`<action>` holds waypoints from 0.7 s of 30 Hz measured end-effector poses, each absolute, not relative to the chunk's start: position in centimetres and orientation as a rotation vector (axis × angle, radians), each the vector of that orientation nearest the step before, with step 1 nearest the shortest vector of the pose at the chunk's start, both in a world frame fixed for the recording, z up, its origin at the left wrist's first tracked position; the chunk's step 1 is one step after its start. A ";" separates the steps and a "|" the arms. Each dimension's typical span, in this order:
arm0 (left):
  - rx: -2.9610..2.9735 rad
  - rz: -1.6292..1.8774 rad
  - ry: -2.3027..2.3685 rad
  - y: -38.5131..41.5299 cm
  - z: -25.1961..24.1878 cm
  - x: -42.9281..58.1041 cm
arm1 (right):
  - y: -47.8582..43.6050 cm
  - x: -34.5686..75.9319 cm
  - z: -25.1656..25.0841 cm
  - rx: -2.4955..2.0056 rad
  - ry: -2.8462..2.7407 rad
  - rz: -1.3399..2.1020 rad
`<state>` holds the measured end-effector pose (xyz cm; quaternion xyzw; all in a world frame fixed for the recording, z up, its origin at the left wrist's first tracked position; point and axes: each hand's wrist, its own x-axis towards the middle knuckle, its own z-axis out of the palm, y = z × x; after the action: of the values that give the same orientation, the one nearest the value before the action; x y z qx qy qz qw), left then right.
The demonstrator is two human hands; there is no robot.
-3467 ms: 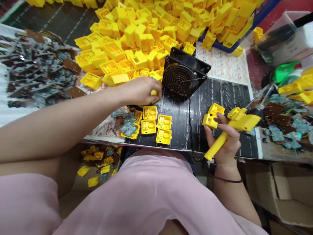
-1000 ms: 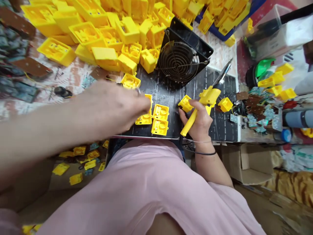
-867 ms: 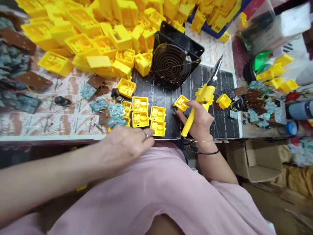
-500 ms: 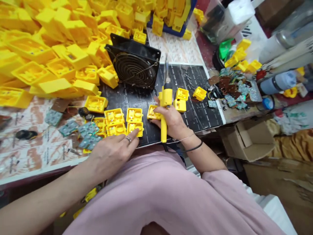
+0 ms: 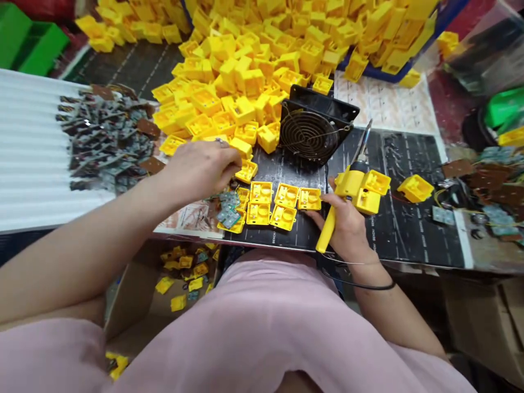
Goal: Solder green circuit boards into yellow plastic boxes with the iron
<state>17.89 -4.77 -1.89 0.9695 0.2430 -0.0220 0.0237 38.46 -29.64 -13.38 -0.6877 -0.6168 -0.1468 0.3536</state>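
The left hand (image 5: 200, 166) hovers with fingers curled at the near edge of the heap of yellow plastic housings (image 5: 245, 71); whether its grip encloses anything cannot be told. Open yellow square shells (image 5: 272, 199) lie on the black tabletop (image 5: 401, 229). The right hand (image 5: 346, 226) grips a yellow-handled soldering iron (image 5: 341, 191).

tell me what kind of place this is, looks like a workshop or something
Most likely a small electronics assembly workbench. The right hand holds a yellow soldering iron, a huge heap of yellow plastic housings covers the bench, and a pile of circuit boards lies left of a black fan.
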 end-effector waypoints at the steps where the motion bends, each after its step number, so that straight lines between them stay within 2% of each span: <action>1: 3.001 -0.220 0.813 -4.8 -1.8 18.9 | -29.5 38.3 -13.3 -1.767 -1.588 -0.394; 3: 3.051 -0.486 0.897 -5.4 -2.0 21.0 | -29.4 38.2 -13.2 -1.753 -1.557 -0.420; 7: 3.053 -0.777 0.895 -6.7 -2.3 23.7 | -29.5 38.3 -13.3 -1.756 -1.508 -0.460; 13: 2.992 -0.876 0.898 -5.7 -1.2 24.5 | -29.3 38.3 -13.5 -1.774 -1.518 -0.476; 16: 2.780 -0.721 1.003 -3.9 0.0 23.5 | -29.3 38.3 -13.7 -1.742 -1.497 -0.486; 19: 2.225 -0.265 0.945 -3.0 1.2 21.6 | -29.3 38.1 -13.9 -1.698 -1.441 -0.492; 21: 1.918 -0.086 0.851 -3.0 1.3 20.4 | -29.3 37.9 -14.1 -1.686 -1.423 -0.481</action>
<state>20.45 -3.04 1.32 0.7923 0.3514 -0.0357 0.4976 37.95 -29.25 -14.10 -0.6749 -0.5697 -0.1924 0.4276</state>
